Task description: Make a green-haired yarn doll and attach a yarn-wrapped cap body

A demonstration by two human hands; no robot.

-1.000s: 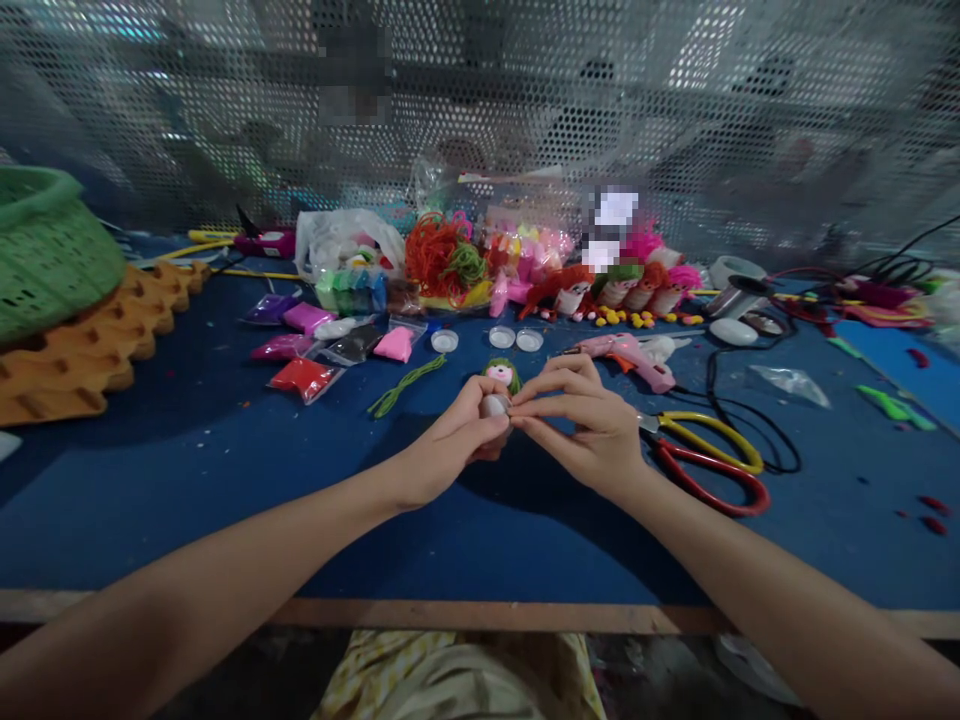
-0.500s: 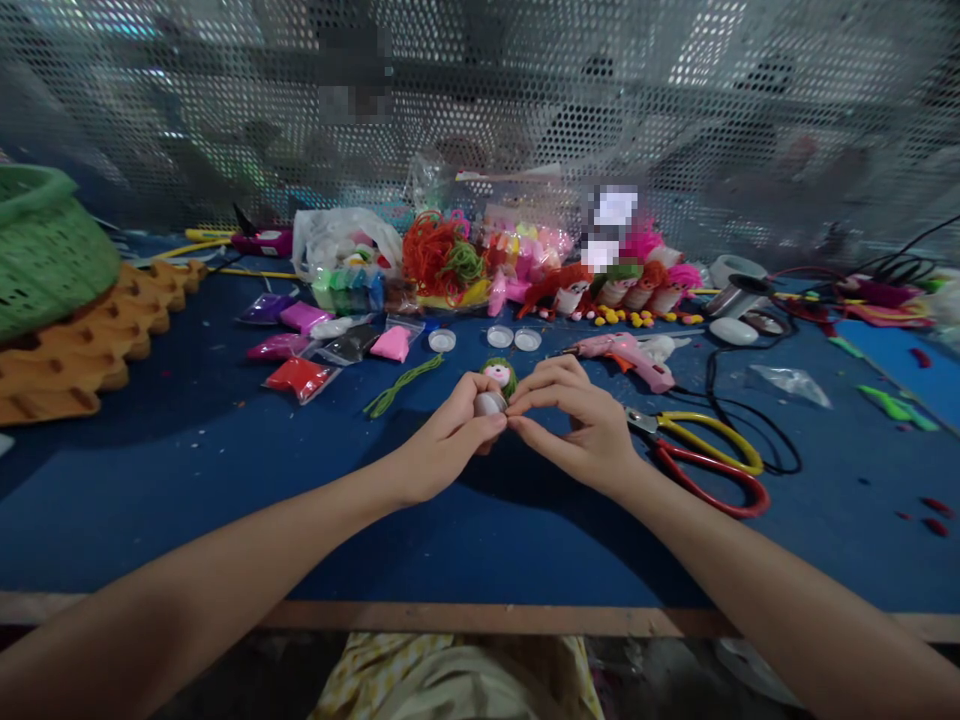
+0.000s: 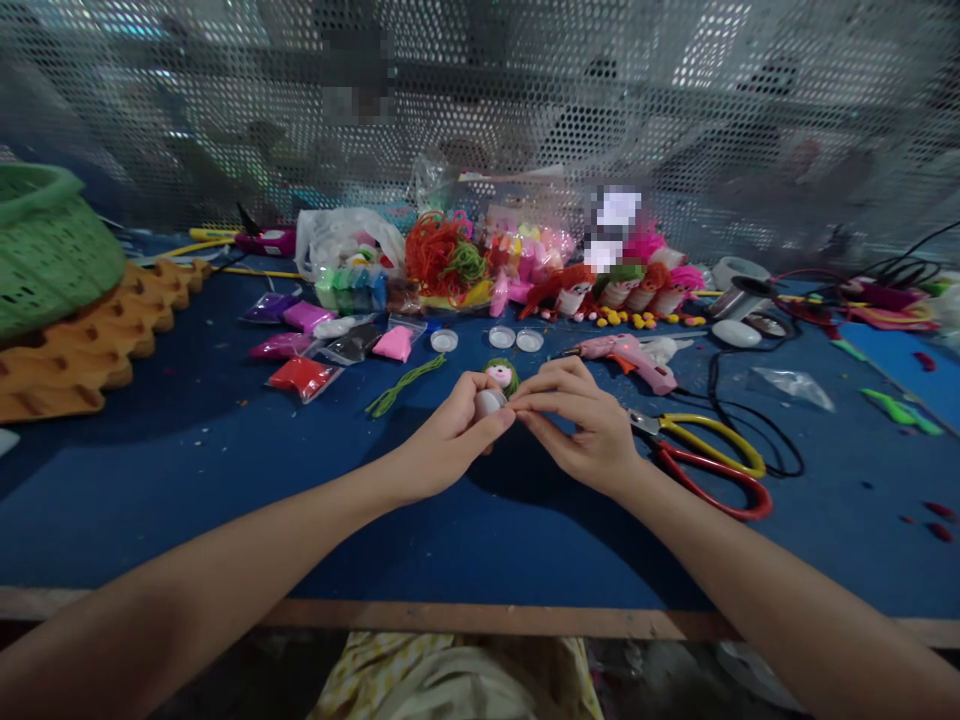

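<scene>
My left hand [image 3: 457, 430] is closed around a small doll with green yarn hair and a pale painted face [image 3: 498, 376]. A round, whitish, cap-like end [image 3: 489, 403] of it faces me between thumb and forefinger. At its right side my right hand [image 3: 581, 425] pinches thumb and fingertips together, touching or nearly touching the left thumb. What sits in that pinch is too small to make out. Green yarn strands [image 3: 405, 386] lie left of the hands, and white round caps [image 3: 501, 337] lie beyond them.
Scissors [image 3: 712, 465] with yellow and red handles and a pink glue gun [image 3: 626, 360] lie right. Bagged colored clay [image 3: 304, 377] lies left, near an orange egg tray [image 3: 112, 350] and green basket [image 3: 56, 250]. Finished dolls [image 3: 574, 290] and yarn [image 3: 439, 255] stand behind.
My left hand keeps its hold on the doll, whose whitish end has tilted slightly. The right fingertips have drawn closer together at its edge. The view has shifted a little.
</scene>
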